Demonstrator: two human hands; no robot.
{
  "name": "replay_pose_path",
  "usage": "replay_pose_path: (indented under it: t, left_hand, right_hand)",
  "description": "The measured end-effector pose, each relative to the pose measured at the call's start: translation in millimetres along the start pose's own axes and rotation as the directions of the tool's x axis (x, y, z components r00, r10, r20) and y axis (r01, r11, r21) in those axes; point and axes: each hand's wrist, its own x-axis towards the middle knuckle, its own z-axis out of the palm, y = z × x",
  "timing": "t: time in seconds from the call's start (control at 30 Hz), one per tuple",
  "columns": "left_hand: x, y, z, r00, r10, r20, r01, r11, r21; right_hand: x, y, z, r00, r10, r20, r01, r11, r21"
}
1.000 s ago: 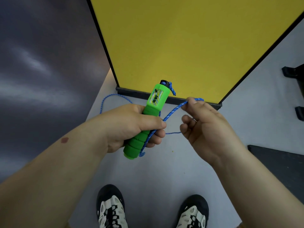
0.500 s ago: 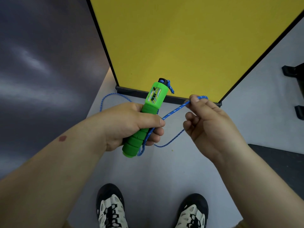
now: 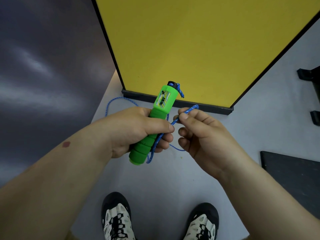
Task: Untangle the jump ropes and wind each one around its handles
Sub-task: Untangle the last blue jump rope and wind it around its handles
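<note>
The green handle (image 3: 156,123) stands clamped in the left hand (image 3: 138,130), long axis tilted up and away, counter end uppermost. The blue rope (image 3: 174,120) runs from that grip rightward to the right hand (image 3: 200,134), close beside, whose thumb and forefinger pinch it. Slack trails to the floor (image 3: 173,179) beyond the left hand, before the yellow panel (image 3: 199,49); nothing obstructs winding.

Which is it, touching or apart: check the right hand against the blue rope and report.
Touching. The head view shows the right hand pinching the blue rope between thumb and forefinger, with the rope's end poking out above the fingertips.
</note>
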Motion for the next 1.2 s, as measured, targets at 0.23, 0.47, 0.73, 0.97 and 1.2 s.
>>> replay_pose_path:
  t: [0.23, 0.47, 0.73, 0.97, 1.2]
  left_hand:
    - [0.5, -0.6, -1.8, 1.000, -0.005, 0.025, 0.005, 1.000, 0.001]
    - [0.7, -0.6, -0.6, 1.000, 0.005, 0.024, -0.006, 1.000, 0.011]
    - [0.3, 0.2, -0.5, 1.000, 0.002, 0.005, -0.002, 1.000, 0.008]
    - [-1.0, 0.7, -1.0, 1.000, -0.003, 0.012, 0.003, 1.000, 0.013]
    - [-1.6, 0.4, 0.6, 1.000, 0.006, 0.005, -0.006, 1.000, 0.021]
  right_hand:
    - [8.2, -15.4, -12.2, 0.979, -0.072, -0.190, 0.092, 0.991, 0.100]
    - [3.3, -8.9, -6.5, 0.998, -0.006, -0.060, 0.010, 0.997, 0.073]
    - [0.2, -5.0, -0.7, 1.000, 0.000, 0.009, 0.000, 1.000, -0.010]
    - [8.1, -17.8, -12.8, 0.978, -0.048, -0.205, 0.074, 0.990, 0.120]
    - [0.5, -6.1, -3.7, 0.999, 0.015, 0.033, -0.015, 1.000, 0.011]
